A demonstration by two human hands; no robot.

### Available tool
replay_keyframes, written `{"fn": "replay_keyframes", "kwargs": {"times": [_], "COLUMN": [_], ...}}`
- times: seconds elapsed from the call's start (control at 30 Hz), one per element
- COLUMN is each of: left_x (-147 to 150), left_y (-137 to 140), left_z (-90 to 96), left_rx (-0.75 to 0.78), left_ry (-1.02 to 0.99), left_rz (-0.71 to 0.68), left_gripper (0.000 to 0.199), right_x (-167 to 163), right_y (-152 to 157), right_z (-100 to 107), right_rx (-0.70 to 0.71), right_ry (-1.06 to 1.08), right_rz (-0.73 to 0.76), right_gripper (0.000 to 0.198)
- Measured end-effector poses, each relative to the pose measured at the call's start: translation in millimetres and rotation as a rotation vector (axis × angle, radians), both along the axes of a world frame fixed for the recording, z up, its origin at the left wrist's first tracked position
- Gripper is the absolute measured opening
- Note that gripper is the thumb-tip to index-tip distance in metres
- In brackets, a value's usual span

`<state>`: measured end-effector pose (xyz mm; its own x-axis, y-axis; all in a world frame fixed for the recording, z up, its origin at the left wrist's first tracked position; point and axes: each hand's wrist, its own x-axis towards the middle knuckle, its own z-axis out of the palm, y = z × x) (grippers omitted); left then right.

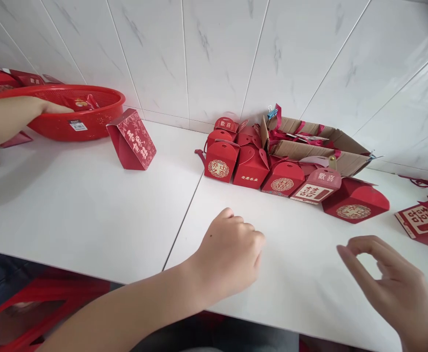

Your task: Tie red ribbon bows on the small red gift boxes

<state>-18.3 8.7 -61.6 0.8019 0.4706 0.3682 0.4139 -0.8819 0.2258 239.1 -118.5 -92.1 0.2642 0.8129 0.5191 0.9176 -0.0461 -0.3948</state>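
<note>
My left hand (232, 249) is a closed fist above the white table (133, 220), back of the hand upward. Its fingers curl out of sight underneath, so I cannot make out anything in them. To the right, my right hand (393, 283) is bent into a ring, thumb and forefinger tips close together, and nothing shows between them. Beyond both hands stand several red candy boxes, among them a box with a round gold emblem (283, 177), a box with a pale label (316, 186) and a wide box (356, 200).
Behind the boxes is an open cardboard carton (309, 149) with red ribbons. At left, another person's arm (12, 115) reaches into a red plastic basket (100, 120) holding small red packets. A lone red box (133, 139) stands beside it. More red boxes (424, 222) lie far right.
</note>
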Motion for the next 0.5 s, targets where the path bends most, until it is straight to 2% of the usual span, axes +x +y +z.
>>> {"fn": "replay_keyframes", "kwargs": {"times": [0.13, 0.3, 0.37, 0.43, 0.5], "left_x": [-1, -1, 0, 5, 12], "left_y": [1, 4, 6, 9, 11], "left_z": [-3.5, -5.6, -7.5, -11.7, -17.4], "left_rx": [0.190, 0.338, 0.390, 0.427, 0.450], "left_ry": [-0.007, 0.015, 0.024, 0.058, 0.102], "left_rz": [-0.005, -0.040, -0.053, -0.064, -0.090], "left_gripper": [0.021, 0.019, 0.020, 0.022, 0.023], "right_x": [-40, -73, -83, -95, -109], "right_y": [14, 23, 26, 31, 39], "right_z": [14, 32, 43, 51, 52], "right_rx": [-0.008, -0.101, -0.260, -0.525, -0.766], "right_ry": [0.063, 0.168, 0.374, 0.712, 1.047], "right_rz": [0.361, 0.704, 0.888, 1.079, 1.197], "right_gripper": [0.023, 0.032, 0.035, 0.043, 0.050]}}
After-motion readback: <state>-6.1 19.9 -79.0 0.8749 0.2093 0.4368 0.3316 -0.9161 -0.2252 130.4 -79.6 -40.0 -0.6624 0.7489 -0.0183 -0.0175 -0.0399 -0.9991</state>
